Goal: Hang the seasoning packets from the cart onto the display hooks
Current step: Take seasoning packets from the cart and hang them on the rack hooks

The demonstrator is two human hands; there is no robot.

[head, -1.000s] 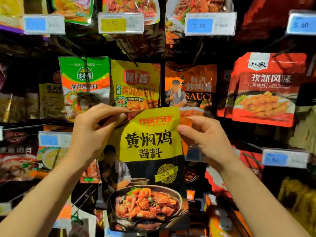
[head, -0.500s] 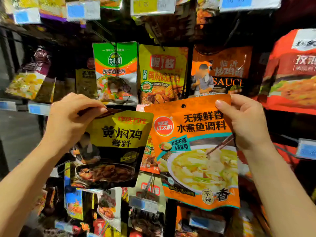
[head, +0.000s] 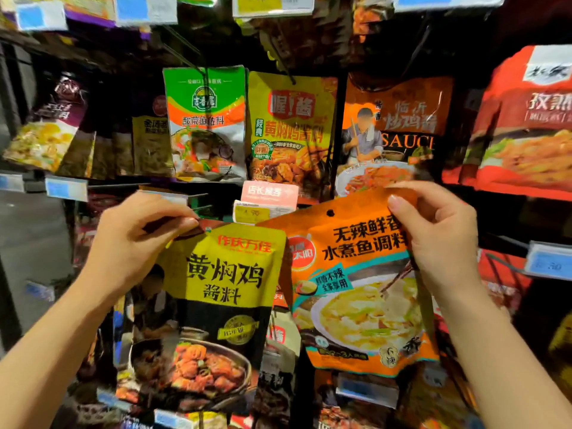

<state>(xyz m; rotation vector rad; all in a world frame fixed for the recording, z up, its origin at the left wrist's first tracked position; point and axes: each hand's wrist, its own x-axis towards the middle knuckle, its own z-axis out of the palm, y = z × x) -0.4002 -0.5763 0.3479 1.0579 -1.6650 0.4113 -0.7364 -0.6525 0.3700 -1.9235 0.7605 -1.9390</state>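
The yellow packet's (head: 213, 301) top-left corner is hidden under the left hand (head: 136, 243), whose fingers pinch it there; the packet hangs toward 5 o'clock of the hand. The right hand (head: 439, 243) grips the orange packet's (head: 356, 289) top-right corner; it hangs toward 7 o'clock, its left edge just beside the yellow one.

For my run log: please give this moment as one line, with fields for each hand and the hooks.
left hand: pinches yellow-black packet top | right hand: pinches orange packet top | hooks: neither packet hung yet
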